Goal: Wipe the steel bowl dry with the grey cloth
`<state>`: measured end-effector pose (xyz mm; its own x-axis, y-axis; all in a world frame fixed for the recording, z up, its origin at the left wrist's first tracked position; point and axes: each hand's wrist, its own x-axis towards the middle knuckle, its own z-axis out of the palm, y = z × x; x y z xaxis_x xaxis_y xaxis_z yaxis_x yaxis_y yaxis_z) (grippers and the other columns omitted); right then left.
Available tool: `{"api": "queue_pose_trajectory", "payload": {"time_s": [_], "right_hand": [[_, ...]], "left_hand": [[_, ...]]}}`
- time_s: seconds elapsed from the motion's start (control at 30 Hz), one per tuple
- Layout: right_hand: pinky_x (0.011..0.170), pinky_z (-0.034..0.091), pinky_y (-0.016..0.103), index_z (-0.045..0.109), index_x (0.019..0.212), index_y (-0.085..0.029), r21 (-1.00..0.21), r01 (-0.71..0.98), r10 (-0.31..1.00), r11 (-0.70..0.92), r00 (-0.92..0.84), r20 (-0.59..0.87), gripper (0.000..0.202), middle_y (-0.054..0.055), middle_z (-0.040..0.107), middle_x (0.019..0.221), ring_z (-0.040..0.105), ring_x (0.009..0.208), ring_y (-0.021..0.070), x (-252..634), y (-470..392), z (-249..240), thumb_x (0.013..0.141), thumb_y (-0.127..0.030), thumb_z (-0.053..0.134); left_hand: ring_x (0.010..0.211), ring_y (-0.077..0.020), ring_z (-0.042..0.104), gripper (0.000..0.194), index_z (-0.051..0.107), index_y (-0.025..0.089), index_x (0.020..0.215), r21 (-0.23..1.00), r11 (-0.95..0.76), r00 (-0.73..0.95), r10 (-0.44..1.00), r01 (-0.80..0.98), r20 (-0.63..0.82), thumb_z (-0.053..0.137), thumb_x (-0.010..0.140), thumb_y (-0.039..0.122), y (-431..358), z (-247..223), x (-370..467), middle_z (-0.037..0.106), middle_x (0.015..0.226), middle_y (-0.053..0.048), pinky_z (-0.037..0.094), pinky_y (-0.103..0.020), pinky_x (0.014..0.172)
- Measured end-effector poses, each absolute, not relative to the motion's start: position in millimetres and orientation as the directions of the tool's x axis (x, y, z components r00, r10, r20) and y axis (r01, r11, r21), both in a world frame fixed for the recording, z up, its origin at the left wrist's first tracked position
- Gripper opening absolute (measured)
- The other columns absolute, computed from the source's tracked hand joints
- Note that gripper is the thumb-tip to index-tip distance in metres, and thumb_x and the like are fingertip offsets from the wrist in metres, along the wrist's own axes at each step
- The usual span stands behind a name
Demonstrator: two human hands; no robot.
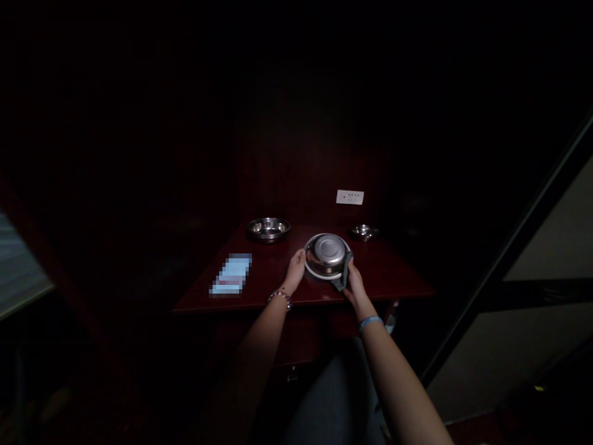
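Note:
Between my two hands is a shiny metal bowl [328, 253], turned so that its round base faces me. My left hand [295, 270] grips the bowl's rim on the left side. At the right rim, my right hand [354, 279] is closed around a dark grey cloth [343, 277] and presses it against the bowl. The inside of the bowl is hidden from me. Behind it on the dark red table [273, 287], a wider metal bowl [269, 230] stands upright at the back left. A smaller metal dish [364, 232] sits at the back right.
A blurred-out, bright slab, perhaps a phone [231, 275], lies on the table's left part. A white wall socket [349, 197] is on the back panel. Dark side walls close in the table. Beneath its right front edge is a bottle-like object [392, 318].

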<state>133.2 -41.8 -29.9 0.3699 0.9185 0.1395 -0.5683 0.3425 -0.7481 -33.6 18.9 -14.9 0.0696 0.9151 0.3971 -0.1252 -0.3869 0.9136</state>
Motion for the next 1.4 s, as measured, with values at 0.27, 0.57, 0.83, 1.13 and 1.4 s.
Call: {"api": "queue_pose_trajectory", "payload": {"time_s": [0.27,0.57,0.83,1.13,1.4], "right_hand": [[0.093,0.06,0.035,0.072,0.101,-0.014,-0.803,-0.525,0.93,0.283,0.354,0.096,0.041,0.008,0.079,0.09,0.076,0.096,0.0226,130,-47,-23,0.092,-0.053,0.061],[0.099,0.056,0.042,0.07,0.095,-0.018,-0.795,-0.533,0.921,0.29,0.38,0.081,0.038,0.01,0.078,0.091,0.071,0.108,0.0262,132,-43,-23,0.088,-0.055,0.064],[0.098,0.057,0.04,0.069,0.096,-0.021,-0.768,-0.552,0.905,0.326,0.418,0.083,0.034,0.005,0.078,0.09,0.072,0.105,0.0229,138,-43,-26,0.088,-0.054,0.062],[0.088,0.061,0.031,0.068,0.106,-0.024,-0.701,-0.601,0.884,0.385,0.458,0.092,0.025,-0.001,0.079,0.095,0.075,0.091,0.0134,138,-39,-32,0.095,-0.044,0.059],[0.09,0.061,0.034,0.069,0.107,-0.019,-0.732,-0.58,0.902,0.358,0.418,0.111,0.036,0.003,0.079,0.097,0.075,0.093,0.0177,139,-37,-36,0.091,-0.052,0.062]], "left_hand": [[0.096,-0.0226,0.067,0.034,0.07,0.015,0.095,0.903,-0.38,0.017,0.92,-0.201,0.391,0.054,0.091,0.045,25,-19,-34,0.075,0.102,-0.01,0.051,-0.037,0.094],[0.091,-0.0218,0.067,0.04,0.072,0.014,0.091,0.908,-0.349,0.111,0.918,-0.234,0.381,0.058,0.088,0.051,27,-25,-34,0.076,0.097,-0.009,0.053,-0.036,0.089],[0.083,-0.0191,0.067,0.035,0.071,0.016,0.092,0.918,-0.345,0.16,0.912,-0.196,0.377,0.055,0.091,0.047,19,-17,-31,0.074,0.09,-0.007,0.052,-0.032,0.082],[0.063,-0.013,0.057,0.023,0.063,0.018,0.08,0.94,-0.335,0.183,0.922,-0.067,0.341,0.054,0.089,0.037,11,-14,-32,0.064,0.071,-0.001,0.044,-0.022,0.055],[0.061,-0.0144,0.057,0.027,0.063,0.019,0.079,0.924,-0.378,0.131,0.915,-0.054,0.382,0.055,0.089,0.043,16,-15,-32,0.063,0.067,-0.001,0.045,-0.024,0.055]]}}
